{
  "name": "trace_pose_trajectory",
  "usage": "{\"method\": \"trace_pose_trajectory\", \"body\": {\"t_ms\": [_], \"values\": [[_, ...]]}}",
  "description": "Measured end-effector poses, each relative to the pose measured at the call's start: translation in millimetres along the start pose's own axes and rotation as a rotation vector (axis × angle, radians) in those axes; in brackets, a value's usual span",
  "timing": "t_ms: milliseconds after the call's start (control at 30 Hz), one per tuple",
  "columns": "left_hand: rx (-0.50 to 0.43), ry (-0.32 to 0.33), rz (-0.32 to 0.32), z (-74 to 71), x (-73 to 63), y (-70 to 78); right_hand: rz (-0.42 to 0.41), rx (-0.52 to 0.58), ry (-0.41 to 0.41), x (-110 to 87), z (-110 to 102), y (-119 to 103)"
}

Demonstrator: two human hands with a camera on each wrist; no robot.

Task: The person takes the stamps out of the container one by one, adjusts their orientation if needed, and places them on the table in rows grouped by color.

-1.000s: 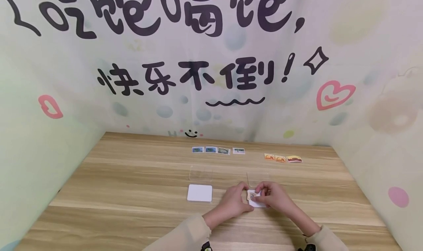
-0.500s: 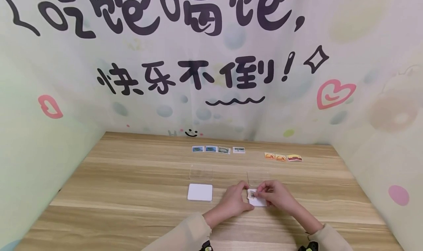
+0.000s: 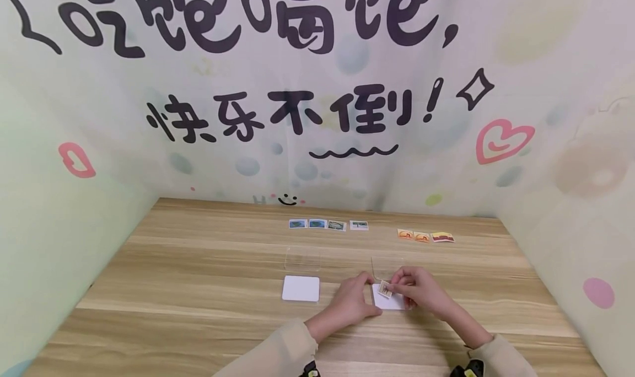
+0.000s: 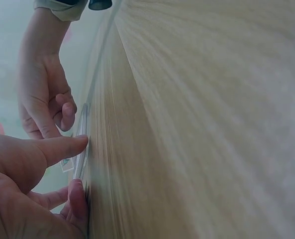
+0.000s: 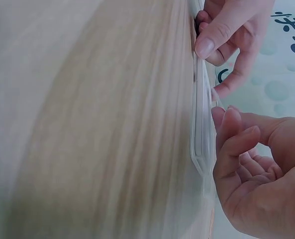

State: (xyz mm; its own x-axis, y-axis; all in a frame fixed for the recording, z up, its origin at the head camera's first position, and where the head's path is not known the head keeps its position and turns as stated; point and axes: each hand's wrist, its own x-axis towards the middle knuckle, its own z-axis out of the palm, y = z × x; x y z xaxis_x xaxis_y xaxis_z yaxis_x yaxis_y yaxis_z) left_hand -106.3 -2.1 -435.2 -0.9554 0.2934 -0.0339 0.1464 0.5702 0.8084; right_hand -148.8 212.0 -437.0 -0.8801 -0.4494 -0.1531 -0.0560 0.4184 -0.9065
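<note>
In the head view, a white stack in a clear shallow case (image 3: 394, 302) lies on the table at centre right. My left hand (image 3: 351, 299) holds its left side, thumb at the near corner and fingers at the far one. The case's clear edge (image 5: 199, 124) shows side-on in the right wrist view. A small pale stamp (image 3: 384, 289) with a brown picture is pinched in the fingertips of my right hand (image 3: 423, 289), tilted over the case's upper left part. In the right wrist view my right hand (image 5: 266, 184) hides most of the stamp.
Another white-filled case (image 3: 300, 289) lies to the left. Behind the cases are two clear plastic lids, one left (image 3: 302, 259) and one right (image 3: 387, 267). Farther back lie several blue-green stamps (image 3: 317, 224) and 3 orange-yellow stamps (image 3: 422, 237), before a printed cloth wall (image 3: 278, 167).
My right hand has shifted slightly right and away from me, and the stamp has moved right with it, turning to a slant. My left hand stays in place.
</note>
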Motion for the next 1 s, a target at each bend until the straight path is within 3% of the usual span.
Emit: {"method": "trace_pose_trajectory", "body": {"t_ms": [200,533,833,1000], "values": [[0.003,-0.005,0.007,-0.3,-0.5,0.2,0.020,0.001,0.015,1.2,-1,0],[-0.014,-0.022,-0.007,-0.9,-1.2,1.7,0.004,-0.096,0.057,4.6,-8,-1],[-0.028,-0.013,-0.007,-1.3,-1.7,1.8,-0.044,-0.095,0.065,7.0,-15,2],[-0.026,-0.011,-0.008,-2.0,-1.4,1.8,-0.022,-0.079,0.074,9.3,-17,1]]}}
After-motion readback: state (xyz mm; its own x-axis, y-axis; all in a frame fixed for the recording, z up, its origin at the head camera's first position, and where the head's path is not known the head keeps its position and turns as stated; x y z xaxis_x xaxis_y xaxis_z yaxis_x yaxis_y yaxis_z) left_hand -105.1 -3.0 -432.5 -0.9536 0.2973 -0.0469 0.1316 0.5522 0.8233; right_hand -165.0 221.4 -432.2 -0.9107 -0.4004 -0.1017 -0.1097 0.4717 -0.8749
